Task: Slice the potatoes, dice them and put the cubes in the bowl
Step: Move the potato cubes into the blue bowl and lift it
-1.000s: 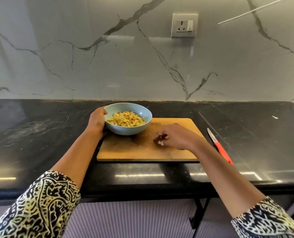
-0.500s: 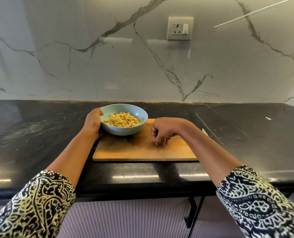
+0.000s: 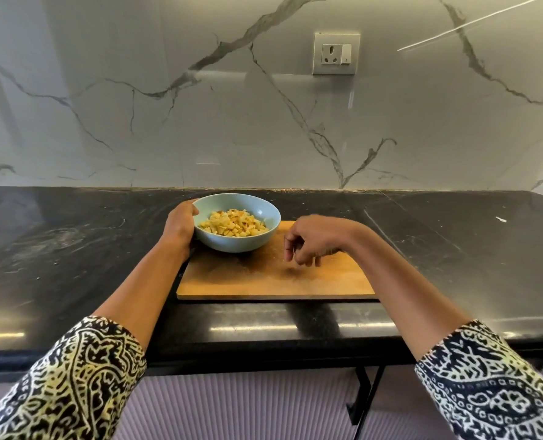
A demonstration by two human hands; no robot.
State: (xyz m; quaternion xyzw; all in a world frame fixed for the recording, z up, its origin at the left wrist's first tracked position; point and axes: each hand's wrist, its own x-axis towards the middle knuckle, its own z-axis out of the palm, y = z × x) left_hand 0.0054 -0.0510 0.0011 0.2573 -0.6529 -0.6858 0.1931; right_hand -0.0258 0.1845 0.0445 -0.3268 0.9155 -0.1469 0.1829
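Head view. A pale blue bowl [image 3: 232, 244] stands on the far left corner of a wooden cutting board [image 3: 263, 277], which lies on a black table [image 3: 73, 249]. The bowl holds a heap of yellow potato cubes [image 3: 233, 226]. The left hand [image 3: 181, 225] grips the bowl's left wall, thumb at the rim. The right hand [image 3: 314, 241] hangs over the board just right of the bowl, fingers curled downward; whether they hold anything cannot be told. A wall socket [image 3: 336, 54] sits in the marble wall behind.
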